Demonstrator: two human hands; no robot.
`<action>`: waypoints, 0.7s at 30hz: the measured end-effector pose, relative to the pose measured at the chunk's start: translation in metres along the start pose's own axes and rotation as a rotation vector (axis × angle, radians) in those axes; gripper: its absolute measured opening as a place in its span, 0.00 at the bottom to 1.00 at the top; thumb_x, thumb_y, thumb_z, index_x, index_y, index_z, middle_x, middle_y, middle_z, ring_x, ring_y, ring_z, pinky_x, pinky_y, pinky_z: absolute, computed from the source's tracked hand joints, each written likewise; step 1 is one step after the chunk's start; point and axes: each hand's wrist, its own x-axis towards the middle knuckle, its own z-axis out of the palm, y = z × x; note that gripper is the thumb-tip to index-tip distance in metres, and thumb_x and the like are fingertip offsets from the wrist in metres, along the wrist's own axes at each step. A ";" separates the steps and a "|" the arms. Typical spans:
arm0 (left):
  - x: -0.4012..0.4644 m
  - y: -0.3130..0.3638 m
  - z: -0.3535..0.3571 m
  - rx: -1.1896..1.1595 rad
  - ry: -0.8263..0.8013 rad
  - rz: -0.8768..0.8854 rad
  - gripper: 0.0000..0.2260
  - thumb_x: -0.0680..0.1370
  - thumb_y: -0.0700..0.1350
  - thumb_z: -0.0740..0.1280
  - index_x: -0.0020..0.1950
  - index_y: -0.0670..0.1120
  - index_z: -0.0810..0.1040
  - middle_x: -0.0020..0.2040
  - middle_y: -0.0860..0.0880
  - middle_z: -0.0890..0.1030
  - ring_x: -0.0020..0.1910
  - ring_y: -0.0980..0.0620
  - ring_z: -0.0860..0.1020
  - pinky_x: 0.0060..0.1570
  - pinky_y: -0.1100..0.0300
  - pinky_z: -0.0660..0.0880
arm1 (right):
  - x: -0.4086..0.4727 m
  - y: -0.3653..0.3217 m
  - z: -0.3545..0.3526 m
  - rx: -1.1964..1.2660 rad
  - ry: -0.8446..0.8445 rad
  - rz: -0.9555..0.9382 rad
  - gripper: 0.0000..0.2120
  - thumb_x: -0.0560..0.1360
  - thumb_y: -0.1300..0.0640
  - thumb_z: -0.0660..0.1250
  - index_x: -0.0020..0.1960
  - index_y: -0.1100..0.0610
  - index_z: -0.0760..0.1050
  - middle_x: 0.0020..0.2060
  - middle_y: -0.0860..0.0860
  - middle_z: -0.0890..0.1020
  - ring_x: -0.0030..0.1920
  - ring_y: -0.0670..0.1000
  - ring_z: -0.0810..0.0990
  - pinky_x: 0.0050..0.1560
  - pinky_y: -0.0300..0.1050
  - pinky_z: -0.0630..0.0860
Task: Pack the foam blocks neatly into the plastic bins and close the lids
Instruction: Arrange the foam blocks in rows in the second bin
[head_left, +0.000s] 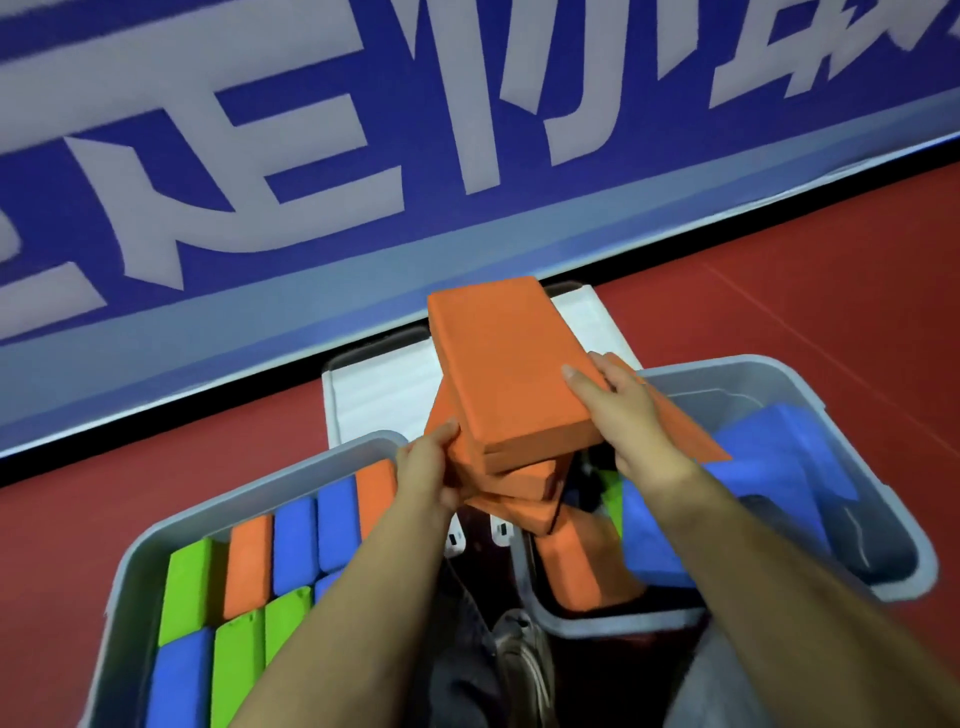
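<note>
Both hands hold a fanned stack of orange foam blocks (498, 369) in the air between two grey plastic bins. My left hand (428, 470) grips the stack's lower left corner. My right hand (623, 415) clamps its right side, thumb on the top block. The left bin (156, 540) holds green, orange and blue blocks standing in tidy rows. In the right bin (883, 571) lie loose blue blocks (769, 478) and an orange block (582, 571). Both bins are without lids.
A white lid (379, 395) lies flat on the red floor (779, 312) behind the bins. A blue banner wall with white characters (311, 156) runs across the back. A shoe and trouser leg (514, 665) show between the bins.
</note>
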 end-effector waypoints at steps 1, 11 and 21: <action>0.000 -0.001 -0.001 -0.001 -0.015 -0.063 0.18 0.74 0.46 0.67 0.64 0.44 0.75 0.55 0.43 0.82 0.54 0.42 0.79 0.45 0.40 0.78 | 0.002 0.004 0.006 -0.055 0.003 0.007 0.24 0.74 0.51 0.70 0.68 0.53 0.71 0.54 0.46 0.78 0.52 0.46 0.78 0.49 0.37 0.71; 0.027 -0.002 -0.026 0.005 0.054 -0.333 0.26 0.76 0.66 0.50 0.58 0.50 0.76 0.55 0.42 0.80 0.61 0.33 0.72 0.65 0.31 0.59 | 0.011 0.032 0.029 -0.275 -0.234 0.141 0.33 0.71 0.46 0.71 0.72 0.45 0.62 0.59 0.47 0.78 0.56 0.50 0.78 0.60 0.51 0.76; 0.013 0.001 -0.016 -0.215 0.071 -0.300 0.26 0.79 0.64 0.52 0.61 0.44 0.70 0.53 0.41 0.75 0.52 0.37 0.74 0.53 0.29 0.71 | 0.019 0.038 0.022 -0.140 -0.203 0.113 0.28 0.73 0.46 0.68 0.71 0.46 0.66 0.58 0.46 0.80 0.56 0.49 0.80 0.61 0.50 0.75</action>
